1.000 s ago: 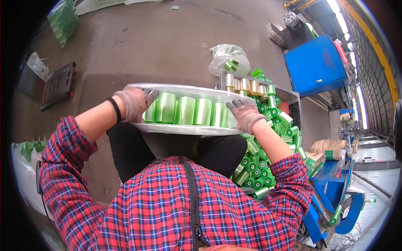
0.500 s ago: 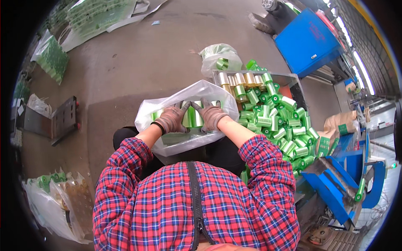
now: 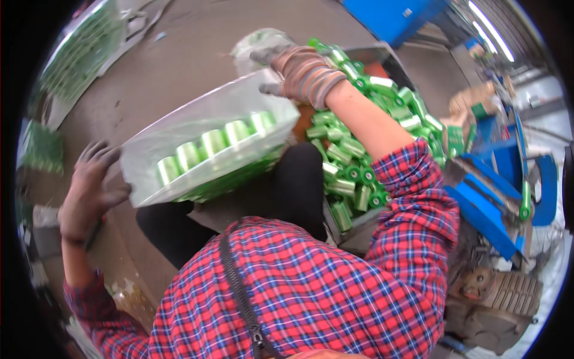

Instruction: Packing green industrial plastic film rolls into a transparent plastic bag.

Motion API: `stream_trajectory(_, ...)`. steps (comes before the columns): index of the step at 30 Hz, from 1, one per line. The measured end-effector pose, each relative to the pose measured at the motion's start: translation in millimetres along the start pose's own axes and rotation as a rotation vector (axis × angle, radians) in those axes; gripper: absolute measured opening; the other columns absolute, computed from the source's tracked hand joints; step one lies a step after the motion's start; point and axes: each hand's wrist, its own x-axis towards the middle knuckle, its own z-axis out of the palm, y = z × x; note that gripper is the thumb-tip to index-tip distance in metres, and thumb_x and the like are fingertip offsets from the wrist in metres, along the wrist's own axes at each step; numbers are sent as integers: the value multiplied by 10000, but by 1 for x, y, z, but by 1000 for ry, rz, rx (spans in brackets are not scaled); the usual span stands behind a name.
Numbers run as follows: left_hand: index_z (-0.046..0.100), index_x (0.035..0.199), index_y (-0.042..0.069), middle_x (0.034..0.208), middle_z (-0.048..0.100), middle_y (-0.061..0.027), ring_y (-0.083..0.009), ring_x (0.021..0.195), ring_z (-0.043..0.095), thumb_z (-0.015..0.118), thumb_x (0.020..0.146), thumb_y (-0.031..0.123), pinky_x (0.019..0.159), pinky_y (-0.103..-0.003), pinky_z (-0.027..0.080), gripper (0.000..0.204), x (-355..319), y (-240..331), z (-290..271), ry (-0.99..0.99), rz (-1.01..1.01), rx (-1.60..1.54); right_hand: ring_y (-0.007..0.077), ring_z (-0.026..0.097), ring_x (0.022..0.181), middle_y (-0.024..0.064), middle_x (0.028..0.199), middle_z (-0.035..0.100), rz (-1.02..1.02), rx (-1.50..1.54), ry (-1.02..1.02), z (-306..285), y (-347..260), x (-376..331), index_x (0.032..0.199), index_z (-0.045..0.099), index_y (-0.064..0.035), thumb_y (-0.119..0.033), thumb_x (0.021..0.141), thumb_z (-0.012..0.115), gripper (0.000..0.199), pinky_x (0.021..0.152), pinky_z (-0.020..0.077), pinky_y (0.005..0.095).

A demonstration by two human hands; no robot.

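Note:
A translucent plastic bag (image 3: 191, 113) stands by my knees, its mouth gaping. A row of shiny green film rolls (image 3: 213, 142) shows inside it, with more green showing through its side. My left hand (image 3: 89, 188), in a grey-brown glove, is off the bag's left end with its fingers spread and nothing in them. My right hand (image 3: 302, 73), in a striped glove, is stretched over the bag's far right corner beside a bin of loose green rolls (image 3: 353, 146). Its fingers and thumb are apart, and I see nothing between them. The hand and wrist cover part of the bin.
Behind my right hand stands another translucent bag (image 3: 248, 48). A blue cabinet (image 3: 388, 15) is at the far right, with brown paper sacks (image 3: 472, 107) and blue machinery (image 3: 484, 203) nearer. Bagged green rolls (image 3: 84, 57) stack at the far left.
Both hands have left the rolls inside the bag. My left hand moved out left, my right hand far and right toward the bin. The bag now appears tilted, and the view has turned.

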Motion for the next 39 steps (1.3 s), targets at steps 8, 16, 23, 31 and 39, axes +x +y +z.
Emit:
stream_trajectory(8, 512, 1122, -46, 1116, 517, -153, -244, 1051, 487, 510, 733, -9, 921, -316, 356, 391, -28, -2, 19, 144, -163, -530, 272, 521, 1089, 152, 1192, 534, 591, 354, -936, 276, 56, -160, 1209, 482, -89, -429, 667, 666, 666, 897, 437, 380)
stream_trajectory(16, 518, 983, 4, 991, 551, -140, -306, 917, 539, 699, 578, 105, 813, -373, 412, 455, 51, 110, 35, 117, 197, -469, 309, 633, 840, 144, 1001, 623, 1442, 1479, -374, 308, 37, -197, 1140, 533, -43, -353, 674, 689, 581, 703, 485, 369)
stream_trajectory(23, 546, 896, -29, 615, 537, -63, -144, 612, 531, 581, 706, 71, 591, -282, 431, 217, -1, 69, 50, 63, -39, -1235, 286, 593, 889, 168, 1041, 562, 514, 2263, 471, 95, 6, -195, 1302, 352, -35, -430, 742, 659, 751, 789, 504, 415)
stream_trajectory(31, 378, 1225, -26, 1013, 591, -152, -206, 923, 574, 614, 741, 79, 806, -314, 458, 549, 1, 33, 143, 423, -412, -1140, 267, 609, 927, 193, 1055, 583, -9, 998, -262, 49, -106, 20, 1315, 387, -305, -100, 895, 442, 471, 804, 487, 339)
stream_trajectory(39, 456, 1209, 8, 1063, 568, -126, -186, 900, 564, 530, 807, 112, 804, -308, 461, 422, -2, 31, 143, 399, -768, -1516, 336, 508, 1089, 292, 1176, 455, -23, 405, -312, 106, -230, 88, 1205, 465, -19, -508, 850, 419, 606, 922, 401, 419)
